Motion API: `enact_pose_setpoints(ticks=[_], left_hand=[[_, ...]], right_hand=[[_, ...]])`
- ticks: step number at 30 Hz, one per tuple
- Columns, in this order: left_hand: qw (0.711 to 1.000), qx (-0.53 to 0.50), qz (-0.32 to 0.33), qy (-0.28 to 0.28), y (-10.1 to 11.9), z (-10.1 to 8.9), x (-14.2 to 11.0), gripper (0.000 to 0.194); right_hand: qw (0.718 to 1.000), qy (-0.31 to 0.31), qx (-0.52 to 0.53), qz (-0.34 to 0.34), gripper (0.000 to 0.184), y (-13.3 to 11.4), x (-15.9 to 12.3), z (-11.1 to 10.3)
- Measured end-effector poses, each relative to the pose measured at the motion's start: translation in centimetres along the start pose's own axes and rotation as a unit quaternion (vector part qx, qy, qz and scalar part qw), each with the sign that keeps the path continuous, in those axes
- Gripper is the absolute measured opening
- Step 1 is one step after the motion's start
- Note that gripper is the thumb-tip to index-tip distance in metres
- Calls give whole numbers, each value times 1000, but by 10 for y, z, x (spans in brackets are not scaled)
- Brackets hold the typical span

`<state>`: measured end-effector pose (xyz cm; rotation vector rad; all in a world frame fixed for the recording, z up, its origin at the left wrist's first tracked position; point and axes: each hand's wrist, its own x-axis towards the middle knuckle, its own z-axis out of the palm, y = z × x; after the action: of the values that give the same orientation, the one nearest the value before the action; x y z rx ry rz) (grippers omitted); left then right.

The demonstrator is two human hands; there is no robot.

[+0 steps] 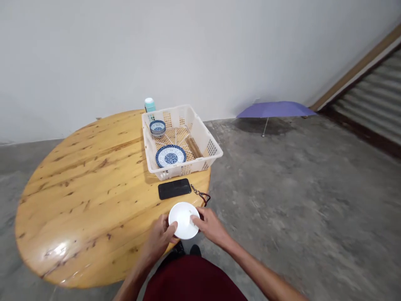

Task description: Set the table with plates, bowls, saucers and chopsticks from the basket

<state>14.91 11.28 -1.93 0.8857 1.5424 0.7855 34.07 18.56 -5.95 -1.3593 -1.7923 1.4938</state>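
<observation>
A white bowl [183, 219] is held between my two hands, just over the near edge of the wooden table. My left hand [163, 236] grips its left rim, thumb on the inside. On the opposite side my right hand [210, 225] is closed on the right rim, with its thumb also inside and the fingers hidden behind. Beyond the bowl lies a black phone [174, 189]. A dark red cord with a metal clasp [200, 194] rests beside the phone at the table's edge.
A white plastic basket [200, 164] on the wooden table [103, 200] holds stacked patterned bowls [157, 128], a blue-rimmed plate [171, 156] and chopsticks [194, 148]. Behind it stands a turquoise bottle [149, 104]. An open purple umbrella [275, 109] sits on the concrete floor by the wall.
</observation>
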Motion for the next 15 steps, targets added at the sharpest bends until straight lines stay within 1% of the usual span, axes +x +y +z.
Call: enact_pose_setpoints(ticks=[4, 6, 8, 12, 15], left_hand=[[999, -13, 44, -18, 34, -21, 20, 55], [997, -22, 66, -30, 51, -30, 29, 55], [996, -34, 74, -42, 69, -39, 36, 54], [994, -57, 79, -56, 102, -52, 56, 53], [995, -63, 65, -37, 122, -59, 78, 49]], right_hand=[[1000, 3, 16, -17, 28, -40, 28, -20], [999, 1, 41, -14, 30, -60, 41, -29], [998, -3, 68, -5, 31, -77, 53, -36], [995, -20, 96, -2, 28, -103, 82, -52], [996, -23, 84, -5, 22, -115, 113, -64]])
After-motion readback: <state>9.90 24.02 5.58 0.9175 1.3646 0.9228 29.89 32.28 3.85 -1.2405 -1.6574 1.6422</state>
